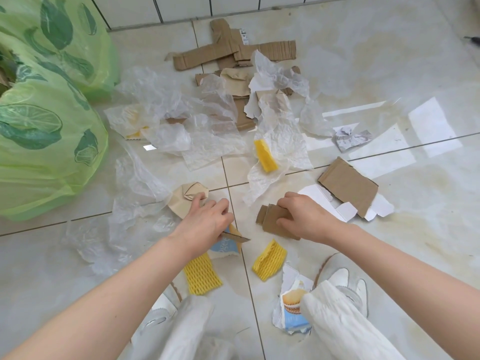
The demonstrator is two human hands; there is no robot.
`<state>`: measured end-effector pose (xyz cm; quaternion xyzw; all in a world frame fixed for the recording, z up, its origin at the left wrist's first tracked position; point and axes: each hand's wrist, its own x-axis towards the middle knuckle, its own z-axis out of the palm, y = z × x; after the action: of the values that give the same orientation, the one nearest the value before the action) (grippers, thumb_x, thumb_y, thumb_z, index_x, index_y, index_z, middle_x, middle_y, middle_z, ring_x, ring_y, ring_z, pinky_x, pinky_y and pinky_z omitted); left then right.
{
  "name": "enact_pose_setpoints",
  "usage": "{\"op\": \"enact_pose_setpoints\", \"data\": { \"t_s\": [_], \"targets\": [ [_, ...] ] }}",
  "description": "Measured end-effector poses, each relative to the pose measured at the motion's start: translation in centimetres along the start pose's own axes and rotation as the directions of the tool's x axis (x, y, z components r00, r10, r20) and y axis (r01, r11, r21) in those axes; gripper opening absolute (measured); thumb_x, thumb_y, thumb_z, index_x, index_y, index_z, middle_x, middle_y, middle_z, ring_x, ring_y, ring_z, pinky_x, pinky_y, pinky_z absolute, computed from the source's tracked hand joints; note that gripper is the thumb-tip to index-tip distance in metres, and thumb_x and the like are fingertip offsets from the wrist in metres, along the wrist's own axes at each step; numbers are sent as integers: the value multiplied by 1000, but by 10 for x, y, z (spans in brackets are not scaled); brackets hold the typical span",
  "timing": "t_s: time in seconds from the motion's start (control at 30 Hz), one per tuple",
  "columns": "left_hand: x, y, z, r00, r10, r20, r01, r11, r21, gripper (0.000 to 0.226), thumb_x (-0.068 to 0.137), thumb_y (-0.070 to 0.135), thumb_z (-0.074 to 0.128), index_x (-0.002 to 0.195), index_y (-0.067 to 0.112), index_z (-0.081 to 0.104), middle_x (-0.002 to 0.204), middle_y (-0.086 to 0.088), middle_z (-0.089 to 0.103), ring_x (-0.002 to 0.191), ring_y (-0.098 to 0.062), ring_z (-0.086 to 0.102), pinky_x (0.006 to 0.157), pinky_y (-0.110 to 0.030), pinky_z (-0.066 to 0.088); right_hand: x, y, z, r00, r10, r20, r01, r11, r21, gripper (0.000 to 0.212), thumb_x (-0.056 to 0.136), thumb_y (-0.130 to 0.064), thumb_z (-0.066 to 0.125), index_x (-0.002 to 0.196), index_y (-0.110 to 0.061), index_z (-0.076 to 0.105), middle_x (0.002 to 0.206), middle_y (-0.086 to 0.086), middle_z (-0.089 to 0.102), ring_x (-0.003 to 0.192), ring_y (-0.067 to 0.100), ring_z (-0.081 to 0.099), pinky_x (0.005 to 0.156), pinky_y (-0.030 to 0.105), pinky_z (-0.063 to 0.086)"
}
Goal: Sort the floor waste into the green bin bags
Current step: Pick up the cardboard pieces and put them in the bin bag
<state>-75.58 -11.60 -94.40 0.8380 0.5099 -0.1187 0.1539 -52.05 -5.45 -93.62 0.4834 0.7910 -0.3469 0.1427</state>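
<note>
Waste lies scattered on the tiled floor. My right hand (304, 216) is shut on a stack of brown cardboard pieces (271, 220) at floor level. My left hand (205, 219) grips cardboard and printed packaging scraps (228, 240) while its fingertips touch a crumpled beige paper (187, 198). Two green bin bags with leaf and citrus prints (46, 141) bulge at the left. Yellow foam nets (268, 259) lie near my feet, and another yellow foam piece (265, 154) rests on thin white wrap.
Cardboard strips (233, 51) lie near the tiled wall at the back. Clear plastic film (155, 100) spreads across the centre and left. A brown and white box piece (350, 190) sits to the right. A biscuit wrapper (293, 307) lies beside my shoes.
</note>
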Motion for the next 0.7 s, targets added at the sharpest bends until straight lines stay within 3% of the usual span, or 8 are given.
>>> {"op": "enact_pose_setpoints", "data": {
  "t_s": [0.13,0.2,0.3,0.37,0.47,0.57,0.63,0.7],
  "targets": [
    [4,-5,-7,981,-128,-143,86,959,-270,30,78,16,70,75,23,41,64,12,35,71,-14,36,107,-46,27,-2,-3,-10,994,27,-105,-19,996,83,18,89,-22,53,75,-15,42,83,3,50,77,23,51,70,37,44],
    [6,-4,-15,946,-252,-205,138,882,-450,34,75,16,74,73,23,41,58,14,37,64,-13,39,95,-38,37,-2,-2,-16,985,72,-155,-54,991,121,16,89,-22,52,78,-12,46,82,4,54,77,24,52,69,38,44],
    [6,1,-30,870,-465,-165,198,634,-747,27,73,14,75,73,17,48,62,7,50,60,-8,45,61,-22,36,-2,6,-23,952,144,-268,-113,985,130,16,88,-20,52,79,-7,48,80,6,55,78,26,51,66,37,41],
    [8,2,-36,816,-569,-106,220,474,-853,26,72,14,76,78,18,51,66,9,54,60,-4,47,55,-18,35,-2,17,-26,908,205,-365,-175,978,115,17,87,-20,52,77,-8,47,81,6,53,80,27,49,66,34,36],
    [10,-2,-39,738,-672,-57,242,343,-908,33,71,12,76,93,22,53,76,12,60,70,-6,57,59,-20,42,-1,36,-26,858,335,-389,-304,942,143,14,88,-20,49,82,-7,49,90,10,53,91,32,50,75,36,39],
    [11,-12,-32,691,-723,10,301,275,-913,35,76,9,72,103,23,54,86,7,63,81,-13,60,69,-25,46,-2,47,-19,847,447,-288,-435,894,110,24,92,-22,44,99,-1,53,107,17,53,103,39,50,89,44,42],
    [10,-20,-22,656,-750,85,350,203,-915,27,81,7,66,104,18,57,93,0,66,88,-21,62,79,-35,49,-4,45,-14,850,457,-261,-458,887,60,28,94,-24,41,107,-1,51,114,17,51,109,39,47,94,48,40],
    [9,-26,-13,631,-758,166,388,123,-913,18,82,6,63,99,12,62,92,-5,67,87,-26,63,78,-37,49,-5,37,-11,873,409,-264,-419,908,21,27,95,-24,40,107,-2,49,112,17,53,108,37,50,91,45,42]
  ]
}}
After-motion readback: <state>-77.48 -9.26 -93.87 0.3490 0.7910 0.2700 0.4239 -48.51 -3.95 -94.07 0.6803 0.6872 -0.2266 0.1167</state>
